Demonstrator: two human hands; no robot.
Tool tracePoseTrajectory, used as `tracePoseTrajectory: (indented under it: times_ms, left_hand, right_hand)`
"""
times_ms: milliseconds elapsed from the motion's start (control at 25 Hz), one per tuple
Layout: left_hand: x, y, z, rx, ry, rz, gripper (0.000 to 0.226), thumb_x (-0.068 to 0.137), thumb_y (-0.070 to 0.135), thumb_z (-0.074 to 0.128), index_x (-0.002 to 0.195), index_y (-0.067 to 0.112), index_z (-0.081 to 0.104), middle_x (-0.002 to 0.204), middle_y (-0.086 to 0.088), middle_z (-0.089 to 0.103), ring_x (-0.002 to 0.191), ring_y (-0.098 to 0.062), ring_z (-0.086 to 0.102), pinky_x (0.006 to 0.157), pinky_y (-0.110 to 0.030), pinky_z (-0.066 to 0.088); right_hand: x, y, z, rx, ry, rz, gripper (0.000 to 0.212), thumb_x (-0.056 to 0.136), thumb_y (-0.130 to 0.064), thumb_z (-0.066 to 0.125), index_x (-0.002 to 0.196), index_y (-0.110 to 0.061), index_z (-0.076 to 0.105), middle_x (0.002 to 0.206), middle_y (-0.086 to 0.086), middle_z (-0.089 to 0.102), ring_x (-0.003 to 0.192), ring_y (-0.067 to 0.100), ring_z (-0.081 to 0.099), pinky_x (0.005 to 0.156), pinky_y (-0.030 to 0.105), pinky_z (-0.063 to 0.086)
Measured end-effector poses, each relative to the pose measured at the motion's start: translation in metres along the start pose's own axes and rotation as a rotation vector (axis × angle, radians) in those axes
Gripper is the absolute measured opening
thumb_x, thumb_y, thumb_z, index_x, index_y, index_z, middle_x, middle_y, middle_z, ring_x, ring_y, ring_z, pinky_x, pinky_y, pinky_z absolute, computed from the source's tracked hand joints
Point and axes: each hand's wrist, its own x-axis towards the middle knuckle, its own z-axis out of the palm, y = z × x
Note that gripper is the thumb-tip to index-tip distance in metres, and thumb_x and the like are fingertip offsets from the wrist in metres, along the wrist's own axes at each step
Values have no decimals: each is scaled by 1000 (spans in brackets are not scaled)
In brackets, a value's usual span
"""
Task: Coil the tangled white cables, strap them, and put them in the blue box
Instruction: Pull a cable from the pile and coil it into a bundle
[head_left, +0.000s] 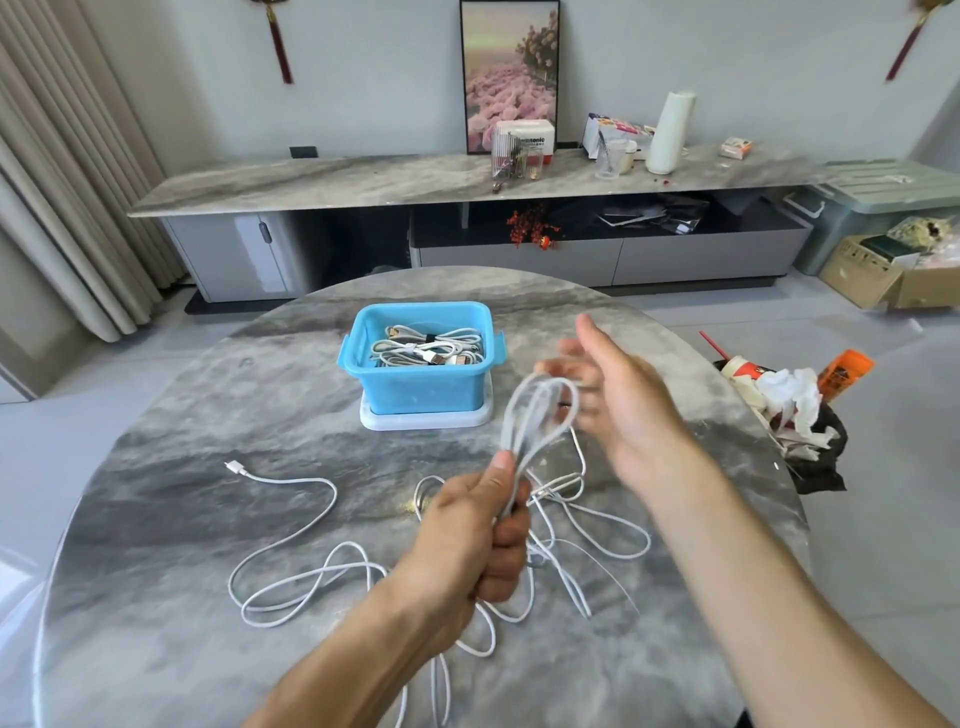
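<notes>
Two hands work above a grey table (182, 519): your left hand (467, 540) is clenched around a looped white cable (524, 421), your right hand (618, 400) spread open beside the loops. More cable (291, 577) sprawls tangled beneath them, and beyond sits the blue box (415, 384) with bundled cables inside.

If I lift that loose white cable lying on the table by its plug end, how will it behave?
The loose white cable probably lifts floppy and light: it lies in slack curves. It may drag the tangle it seems to run into. The left hand grip pinches a coil.
</notes>
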Motion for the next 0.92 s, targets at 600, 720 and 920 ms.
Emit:
tracePoseTrajectory:
  times_ms: [600, 720, 920]
  left_hand:
    - [24, 16, -16, -170, 167, 44, 38, 101, 46, 39, 76, 17, 44, 58, 3, 20, 36, -4, 14, 37, -9, 12]
    - [26, 15, -14, -162, 170, 29, 38, 100, 46, 40, 76, 17, 44, 57, 3, 21, 35, -4, 15, 36, -8, 13]
    - [27, 12, -12, -170, 210, 49, 39, 101, 45, 39, 75, 17, 44, 55, 3, 25, 35, -5, 18, 35, -11, 14]
  right_hand:
    - [129, 95, -122, -1504, 161, -356, 27, 87, -8, 64, 114, -13, 64, 116, 5, 66, 107, 28, 60, 83, 35, 50]
    - [134, 99, -125, -1381, 260, -292, 26, 89, -6, 65, 115, -10, 65, 103, 6, 69, 93, 23, 60, 78, 28, 46]
    - [121, 71, -113, -1093, 309, -381, 19, 83, -3, 69, 90, -21, 67, 79, -5, 66, 87, 22, 62, 70, 27, 45]
